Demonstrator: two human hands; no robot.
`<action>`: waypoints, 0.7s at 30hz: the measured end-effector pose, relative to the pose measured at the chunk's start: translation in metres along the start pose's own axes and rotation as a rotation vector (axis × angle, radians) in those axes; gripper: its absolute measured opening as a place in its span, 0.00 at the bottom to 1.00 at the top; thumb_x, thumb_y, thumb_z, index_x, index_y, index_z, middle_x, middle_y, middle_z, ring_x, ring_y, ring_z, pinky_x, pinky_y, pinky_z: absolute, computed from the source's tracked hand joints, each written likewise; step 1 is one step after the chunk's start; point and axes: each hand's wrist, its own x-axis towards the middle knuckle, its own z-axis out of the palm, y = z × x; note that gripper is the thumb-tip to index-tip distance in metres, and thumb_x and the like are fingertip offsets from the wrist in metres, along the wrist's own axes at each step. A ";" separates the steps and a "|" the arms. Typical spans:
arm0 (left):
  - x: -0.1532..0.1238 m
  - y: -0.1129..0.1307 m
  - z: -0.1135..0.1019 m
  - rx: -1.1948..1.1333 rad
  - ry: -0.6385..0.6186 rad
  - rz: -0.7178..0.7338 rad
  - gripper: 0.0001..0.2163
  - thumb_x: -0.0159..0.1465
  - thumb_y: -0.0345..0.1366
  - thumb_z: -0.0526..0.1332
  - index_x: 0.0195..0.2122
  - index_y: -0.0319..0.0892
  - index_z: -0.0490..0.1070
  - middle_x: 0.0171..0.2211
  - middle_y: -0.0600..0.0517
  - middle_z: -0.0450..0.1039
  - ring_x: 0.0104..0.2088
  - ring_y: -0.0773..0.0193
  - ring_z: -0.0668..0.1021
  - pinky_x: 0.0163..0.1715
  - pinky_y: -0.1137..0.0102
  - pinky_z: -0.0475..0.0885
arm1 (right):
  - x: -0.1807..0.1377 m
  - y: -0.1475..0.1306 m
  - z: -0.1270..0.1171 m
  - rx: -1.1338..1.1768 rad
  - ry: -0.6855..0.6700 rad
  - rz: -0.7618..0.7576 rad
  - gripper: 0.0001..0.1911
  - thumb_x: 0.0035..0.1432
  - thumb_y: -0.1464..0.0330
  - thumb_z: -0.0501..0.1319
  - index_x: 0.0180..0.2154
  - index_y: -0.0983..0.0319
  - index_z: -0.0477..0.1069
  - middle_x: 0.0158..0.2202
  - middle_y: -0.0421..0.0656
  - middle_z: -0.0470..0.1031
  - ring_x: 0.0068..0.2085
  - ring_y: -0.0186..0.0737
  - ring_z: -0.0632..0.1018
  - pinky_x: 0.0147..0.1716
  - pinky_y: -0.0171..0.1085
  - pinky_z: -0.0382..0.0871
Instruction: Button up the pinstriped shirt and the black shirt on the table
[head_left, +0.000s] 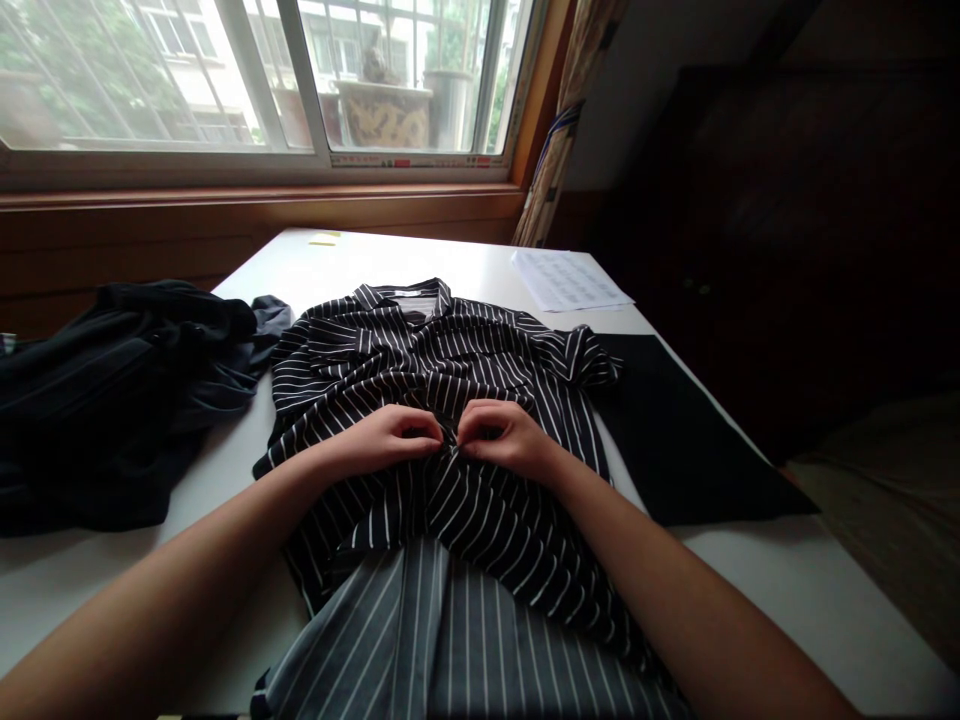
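Observation:
A black shirt with thin white stripes [420,360] lies face up on the white table [780,580], collar toward the window. Its lower part is open, showing the grey inside. My left hand [390,440] and my right hand [502,435] meet at the middle of the shirt's front. Both are closed in a pinch on the fabric at the front opening, fingertips almost touching each other. What exactly sits between the fingers is too small to make out.
A heap of dark clothes [112,390] lies at the left of the table. A flat black cloth [682,440] lies to the right of the shirt. A printed paper sheet [566,280] rests at the far right, and a small yellow note [324,238] near the window edge.

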 end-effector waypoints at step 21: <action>-0.002 -0.001 -0.004 -0.100 0.017 -0.019 0.11 0.64 0.42 0.61 0.39 0.40 0.75 0.38 0.51 0.75 0.41 0.60 0.75 0.45 0.68 0.69 | -0.003 0.006 -0.008 0.366 0.099 0.188 0.04 0.54 0.70 0.67 0.33 0.62 0.74 0.36 0.44 0.80 0.39 0.39 0.79 0.43 0.41 0.73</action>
